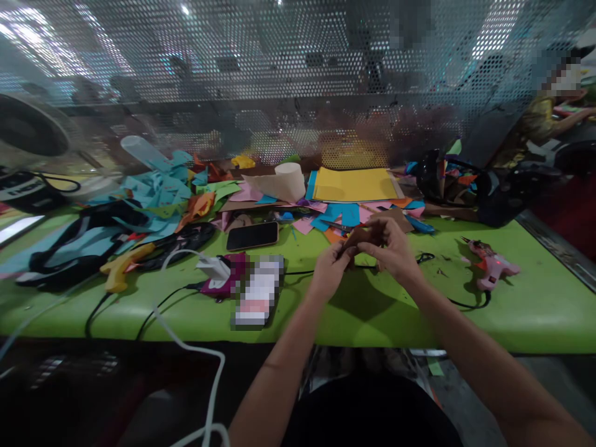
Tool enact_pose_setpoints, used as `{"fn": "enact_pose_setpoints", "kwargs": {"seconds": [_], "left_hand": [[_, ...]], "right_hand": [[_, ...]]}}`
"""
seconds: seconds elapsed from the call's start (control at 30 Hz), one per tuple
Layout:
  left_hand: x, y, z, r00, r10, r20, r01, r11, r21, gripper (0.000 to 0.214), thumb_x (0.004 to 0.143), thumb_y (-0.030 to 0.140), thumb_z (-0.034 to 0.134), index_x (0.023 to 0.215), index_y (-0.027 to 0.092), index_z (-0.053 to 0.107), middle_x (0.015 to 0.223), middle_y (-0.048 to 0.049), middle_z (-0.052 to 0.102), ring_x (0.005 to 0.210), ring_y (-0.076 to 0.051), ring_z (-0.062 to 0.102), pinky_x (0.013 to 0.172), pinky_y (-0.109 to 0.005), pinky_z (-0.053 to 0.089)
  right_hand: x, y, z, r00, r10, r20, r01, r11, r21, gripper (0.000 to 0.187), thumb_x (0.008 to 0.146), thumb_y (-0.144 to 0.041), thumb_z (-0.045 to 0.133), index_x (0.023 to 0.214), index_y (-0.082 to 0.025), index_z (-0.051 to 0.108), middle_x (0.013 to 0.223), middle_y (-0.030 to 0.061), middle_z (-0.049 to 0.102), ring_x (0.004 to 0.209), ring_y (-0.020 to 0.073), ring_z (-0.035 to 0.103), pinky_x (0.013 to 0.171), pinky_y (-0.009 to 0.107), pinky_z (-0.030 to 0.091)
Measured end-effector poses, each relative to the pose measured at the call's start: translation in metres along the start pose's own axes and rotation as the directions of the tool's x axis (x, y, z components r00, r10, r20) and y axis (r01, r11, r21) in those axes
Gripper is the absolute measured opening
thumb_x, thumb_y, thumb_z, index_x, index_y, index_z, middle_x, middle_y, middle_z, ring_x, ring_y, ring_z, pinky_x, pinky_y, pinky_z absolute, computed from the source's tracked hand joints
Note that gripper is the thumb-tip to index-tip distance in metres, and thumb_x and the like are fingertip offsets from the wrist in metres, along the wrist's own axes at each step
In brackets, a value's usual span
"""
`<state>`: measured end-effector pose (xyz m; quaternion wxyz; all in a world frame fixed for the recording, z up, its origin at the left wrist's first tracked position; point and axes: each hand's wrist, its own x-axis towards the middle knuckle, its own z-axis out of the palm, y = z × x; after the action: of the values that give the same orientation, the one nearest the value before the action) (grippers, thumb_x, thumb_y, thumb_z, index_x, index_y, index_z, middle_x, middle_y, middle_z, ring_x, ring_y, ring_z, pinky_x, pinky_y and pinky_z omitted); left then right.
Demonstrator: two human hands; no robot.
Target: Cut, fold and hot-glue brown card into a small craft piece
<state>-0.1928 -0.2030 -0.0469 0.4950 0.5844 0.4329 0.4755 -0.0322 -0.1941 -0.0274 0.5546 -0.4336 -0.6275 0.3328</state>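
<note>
My left hand [331,268] and my right hand [390,249] meet above the green table, fingers closed on a small brown piece of card or paper [357,237]. The fingers cover much of it, so its full shape cannot be made out. Behind my hands lie scissors [336,225], partly hidden among coloured paper scraps [342,215]. To the right rests a pink glue gun [493,268] with a small red light on it. A black cable runs along the table beneath my hands.
The green table [535,310] carries a purple power block with a white plug [216,270], a dark phone [252,236], a blurred-out phone [261,292] and a yellow glue gun [125,266]. Yellow sheets [354,184] and a paper roll [289,180] lie behind. A perforated metal screen [279,81] stands beyond.
</note>
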Motion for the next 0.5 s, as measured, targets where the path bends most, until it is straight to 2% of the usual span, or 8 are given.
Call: {"fn": "enact_pose_setpoints", "kwargs": {"seconds": [0.07, 0.2, 0.4, 0.5], "left_hand": [[-0.0002, 0.0010, 0.0003, 1.000, -0.003, -0.005, 0.003, 1.000, -0.016, 0.028, 0.084, 0.042, 0.059, 0.070, 0.019, 0.053, 0.056, 0.0037, 0.051, 0.054, -0.010, 0.043, 0.054, -0.025, 0.032], [0.0000, 0.0007, 0.0009, 1.000, -0.001, 0.001, 0.001, 0.999, -0.036, 0.026, 0.084, 0.042, 0.060, 0.073, 0.018, 0.056, 0.058, 0.0033, 0.053, 0.055, -0.011, 0.047, 0.056, -0.025, 0.036], [0.0024, -0.0063, 0.0009, 1.000, -0.012, -0.006, 0.011, 0.996, -0.087, 0.024, 0.081, 0.041, 0.063, 0.084, 0.017, 0.062, 0.072, 0.0008, 0.061, 0.068, -0.012, 0.055, 0.066, -0.025, 0.043], [0.0025, -0.0077, 0.0018, 0.999, -0.031, -0.022, 0.028, 0.994, -0.108, 0.023, 0.080, 0.039, 0.064, 0.084, 0.016, 0.062, 0.071, 0.0008, 0.061, 0.067, -0.012, 0.055, 0.065, -0.025, 0.045]], "right_hand": [[0.0009, 0.0029, 0.0007, 0.996, 0.087, 0.036, -0.090, 0.992, 0.089, 0.040, 0.068, -0.036, 0.079, 0.100, -0.022, 0.058, 0.087, 0.0014, 0.066, 0.076, 0.0172, 0.061, 0.068, 0.030, 0.049], [0.0013, 0.0049, 0.0022, 0.980, 0.176, 0.090, -0.183, 0.980, 0.073, 0.030, 0.069, -0.044, 0.076, 0.078, -0.021, 0.060, 0.070, -0.0010, 0.062, 0.063, 0.0146, 0.055, 0.057, 0.027, 0.045], [0.0000, 0.0040, 0.0026, 0.985, 0.165, 0.055, -0.167, 0.985, 0.034, 0.029, 0.066, -0.042, 0.077, 0.069, -0.020, 0.058, 0.062, -0.0025, 0.059, 0.057, 0.0130, 0.052, 0.052, 0.026, 0.041], [-0.0014, 0.0032, 0.0064, 0.985, 0.164, 0.051, -0.166, 0.985, 0.044, 0.027, 0.066, -0.039, 0.078, 0.069, -0.020, 0.058, 0.060, -0.0029, 0.058, 0.056, 0.0128, 0.053, 0.052, 0.026, 0.041]]}}
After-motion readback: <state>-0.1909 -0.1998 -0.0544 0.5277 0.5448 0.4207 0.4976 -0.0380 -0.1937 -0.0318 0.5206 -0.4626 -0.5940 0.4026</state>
